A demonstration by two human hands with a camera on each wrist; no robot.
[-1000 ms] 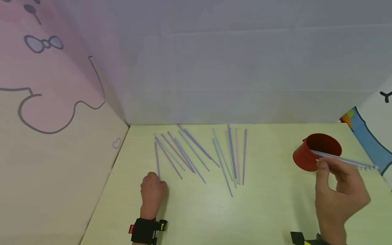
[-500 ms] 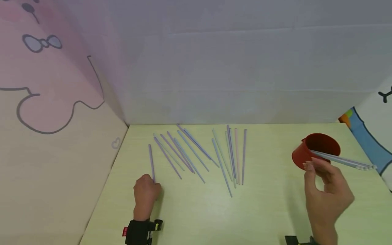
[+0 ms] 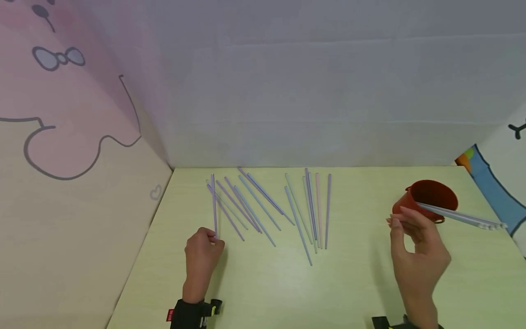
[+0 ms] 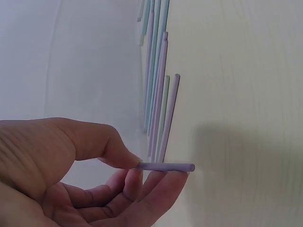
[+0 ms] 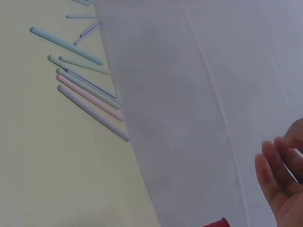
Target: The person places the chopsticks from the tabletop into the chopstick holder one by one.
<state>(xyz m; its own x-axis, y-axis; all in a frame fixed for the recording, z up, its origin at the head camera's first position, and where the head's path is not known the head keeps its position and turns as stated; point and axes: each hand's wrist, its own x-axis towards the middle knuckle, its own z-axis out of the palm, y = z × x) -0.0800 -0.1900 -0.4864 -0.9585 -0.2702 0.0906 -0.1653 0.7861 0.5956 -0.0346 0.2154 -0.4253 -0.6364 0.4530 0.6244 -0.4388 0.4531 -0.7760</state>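
My left hand (image 3: 203,256) pinches a purple straw (image 3: 214,201) near its near end, between thumb and fingers. The straw's far part overlaps other straws lying on the table in the head view. In the left wrist view, the straw's end (image 4: 180,167) juts past the fingertips. My right hand (image 3: 421,260) hovers just before the small red bucket (image 3: 404,203), its fingers loosely bent and holding nothing. Several pale straws (image 3: 464,217) stick out of the bucket's mouth toward the right. In the right wrist view, the right hand (image 5: 284,184) appears at the edge with bent fingers.
Left of centre lies a fanned group of purple and blue straws (image 3: 255,205). A second group, with a pink straw (image 3: 318,210) among it, lies at mid-table (image 3: 349,283). A pale cloth wall (image 3: 312,91) rises along the back edge, and a printed panel (image 3: 82,205) stands at left.
My left hand first drew the purple straw toward me and left, then shifted it back right and farther away. My right hand moved left from the straws in the bucket.
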